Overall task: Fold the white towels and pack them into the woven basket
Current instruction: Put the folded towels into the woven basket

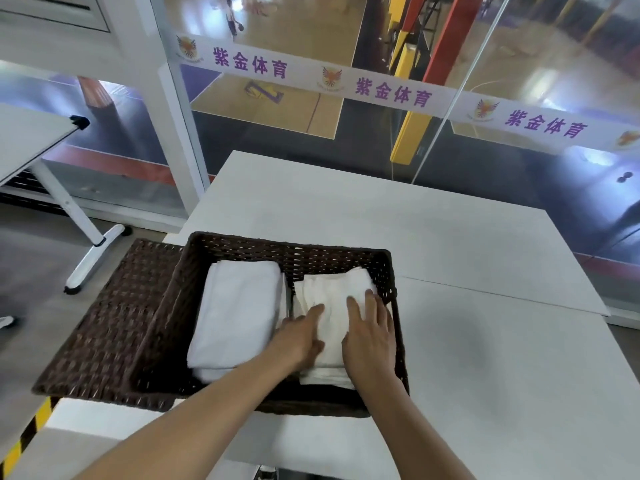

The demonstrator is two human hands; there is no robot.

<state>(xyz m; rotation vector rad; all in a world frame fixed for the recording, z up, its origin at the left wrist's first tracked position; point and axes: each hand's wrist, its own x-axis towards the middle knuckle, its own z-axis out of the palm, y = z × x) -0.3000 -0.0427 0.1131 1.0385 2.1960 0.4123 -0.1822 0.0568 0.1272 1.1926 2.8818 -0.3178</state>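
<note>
Two hands pat a white towel (329,299) down in the woven basket (284,244).
Left hand (301,336) and right hand (370,337) lie flat on it, fingers (371,306) straight, beside the other towel (239,306). Press softly and evenly so the folds end up neat.

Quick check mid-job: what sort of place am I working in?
Probably a room in a sports centre, overlooking an indoor basketball court: a glass wall, a white banner strip with purple lettering across it, and a polished wooden court floor beyond.
</note>
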